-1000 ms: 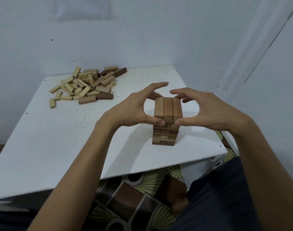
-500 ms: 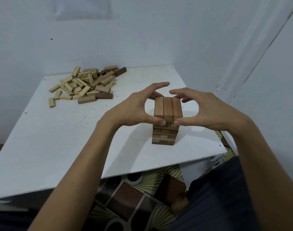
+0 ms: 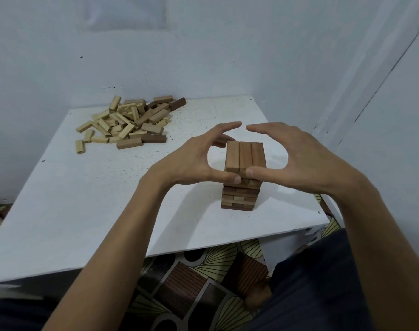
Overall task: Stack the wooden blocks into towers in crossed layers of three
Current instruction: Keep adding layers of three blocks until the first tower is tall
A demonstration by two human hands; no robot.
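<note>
A tower of wooden blocks stands on the white table near its right front corner. Its top layer is three brown blocks side by side, running away from me. My left hand pinches that layer, thumb tip on the near ends and a curled finger at the far left corner. My right hand arches beside the layer, its thumb tip pressing the near ends next to the left thumb. Its fingers hover above the far end without visibly touching. Both index fingers nearly meet above the tower.
A loose pile of several light and dark wooden blocks lies at the table's far left. White walls close in behind and to the right. A patterned floor and my dark-clothed lap are below the table's front edge.
Both thumbs have slid inward along the near ends of the top layer until they almost touch. The tower and the loose pile have not moved.
</note>
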